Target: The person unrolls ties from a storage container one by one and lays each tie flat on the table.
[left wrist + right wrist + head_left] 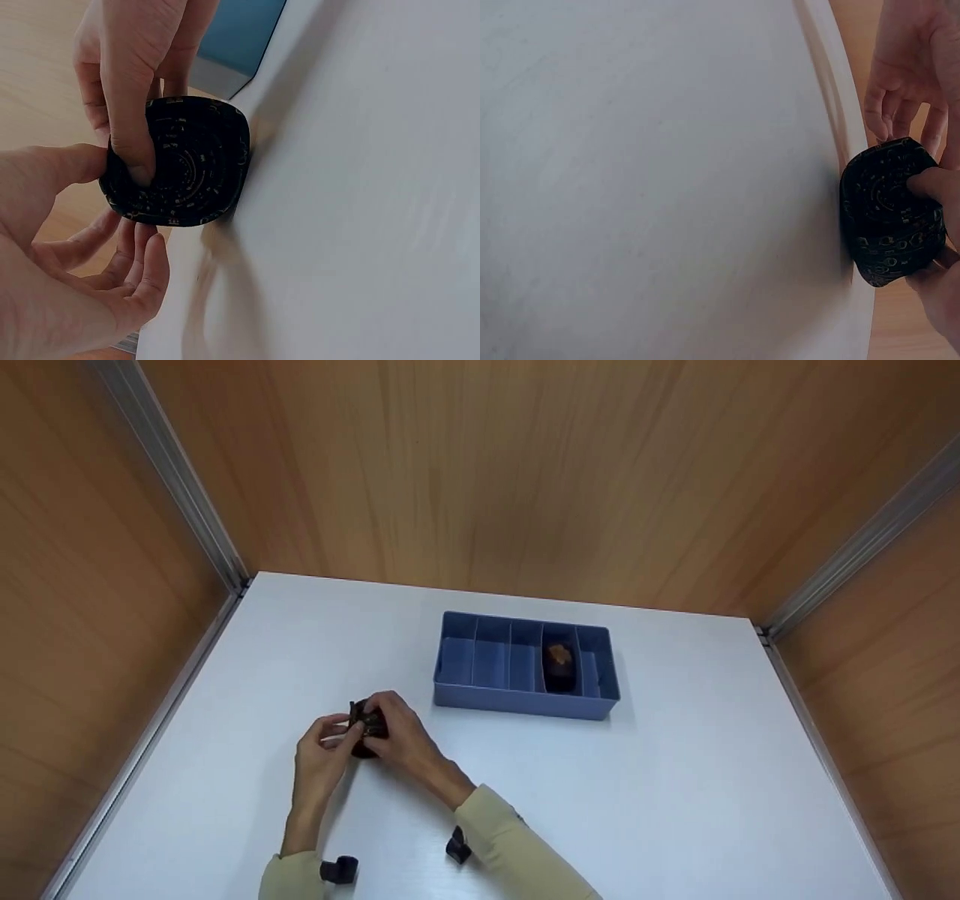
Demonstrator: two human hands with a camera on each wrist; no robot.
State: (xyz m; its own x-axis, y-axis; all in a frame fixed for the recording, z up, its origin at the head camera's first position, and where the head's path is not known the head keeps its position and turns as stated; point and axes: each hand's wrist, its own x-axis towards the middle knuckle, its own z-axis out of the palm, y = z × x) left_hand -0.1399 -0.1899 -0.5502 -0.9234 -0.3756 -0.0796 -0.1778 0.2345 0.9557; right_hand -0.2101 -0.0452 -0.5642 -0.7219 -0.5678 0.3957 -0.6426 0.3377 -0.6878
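Head view, directions taken from the rolled item in hand. At 8 o'clock: left hand [319,761], thumb and a finger pinching the near edge of the dark roll [187,165]; its remaining fingers curled loosely beneath. The roll, apparently patterned fabric, was held over the left part of the white table [697,780]; contact with the surface could not be confirmed. Its end face showed spiral layers. At 3 o'clock: right hand [409,742], grasping the roll, thumb pressed into the layers and fingers round the outside.

Farther off, at 2 o'clock, well apart from both hands: blue divided box [517,702], five compartments in a row. A second dark bundle [560,666], gold motif on top, sat in the fourth compartment from the left; nothing was visible in the other four.

Progress (judged): one bundle stowed. The piece in hand looked mostly wound, its outer edge perhaps needing tidying; it was outside the box, so stowing it, if intended, remained undone.
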